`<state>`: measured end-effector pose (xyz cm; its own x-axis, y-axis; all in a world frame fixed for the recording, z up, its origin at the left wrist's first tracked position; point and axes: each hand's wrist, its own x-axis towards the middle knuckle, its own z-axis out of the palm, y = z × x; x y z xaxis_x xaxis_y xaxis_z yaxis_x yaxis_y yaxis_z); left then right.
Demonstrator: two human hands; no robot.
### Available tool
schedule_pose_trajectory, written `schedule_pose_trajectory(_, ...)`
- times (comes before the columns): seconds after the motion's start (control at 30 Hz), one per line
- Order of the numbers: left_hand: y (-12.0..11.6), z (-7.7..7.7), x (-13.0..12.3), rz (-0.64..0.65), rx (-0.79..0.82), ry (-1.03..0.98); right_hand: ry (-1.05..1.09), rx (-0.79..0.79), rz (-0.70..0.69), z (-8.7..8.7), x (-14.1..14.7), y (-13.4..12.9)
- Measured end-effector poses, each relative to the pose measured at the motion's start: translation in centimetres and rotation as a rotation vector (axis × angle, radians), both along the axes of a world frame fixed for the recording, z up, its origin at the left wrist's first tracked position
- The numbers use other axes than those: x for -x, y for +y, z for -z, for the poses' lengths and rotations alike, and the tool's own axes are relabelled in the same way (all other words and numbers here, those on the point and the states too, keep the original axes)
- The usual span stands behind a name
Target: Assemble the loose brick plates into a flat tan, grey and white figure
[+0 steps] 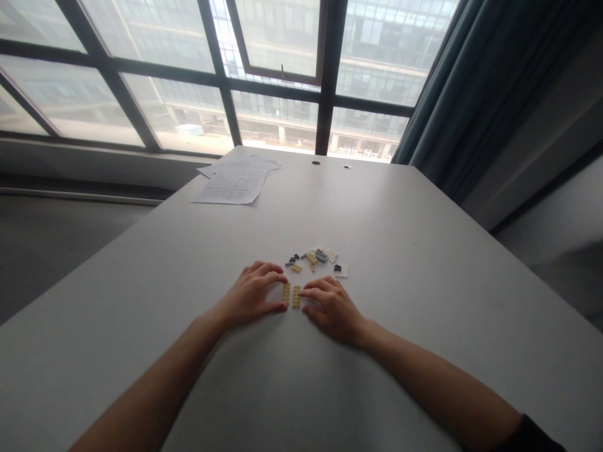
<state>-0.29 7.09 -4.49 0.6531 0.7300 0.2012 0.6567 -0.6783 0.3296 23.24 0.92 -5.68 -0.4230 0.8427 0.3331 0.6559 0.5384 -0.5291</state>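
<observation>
Two narrow tan toy-brick plates lie side by side on the white table, a small gap between them. The left plate (286,294) is spanned lengthwise by my left hand (257,290), index finger at its far end and thumb at its near end. Beside the right plate (296,297) rests my right hand (332,307); its index fingertip touches the plate's right edge, while the thumb lies apart, nearer to me. Just beyond both hands is a loose pile of small brick pieces, among them a tan plate (311,258), a grey piece (321,255) and a white plate (331,255).
Right of the pile, a black piece (337,268) sits by a flat white square (344,271). Small dark pieces (294,258) lie at the pile's left. Printed papers (235,182) overlap on the table's (377,220) far left. Windows and a dark curtain (464,81) stand behind.
</observation>
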Motion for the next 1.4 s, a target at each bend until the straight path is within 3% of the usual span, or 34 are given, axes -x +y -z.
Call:
schedule_pose_trajectory(0.3, -0.2, 0.4, -0.3, 0.01, -0.012, 0.022, -0.111, -0.073, -0.084, 0.0, 0.1, -0.1)
schedule_pose_trajectory(0.97, -0.3, 0.4, -0.5, 0.04, -0.018, -0.016, -0.11, -0.055, -0.083, -0.1, 0.3, -0.3)
schedule_pose_trajectory(1.17, -0.1, 0.4, -0.4, 0.025, -0.021, -0.085, -0.002, -0.024, 0.034, -0.4, -0.4, 0.6)
schedule_pose_trajectory(1.4, -0.2, 0.1, -0.6, -0.034, -0.088, -0.16, -0.042, -0.006, 0.23, -1.3, -3.3, 5.3)
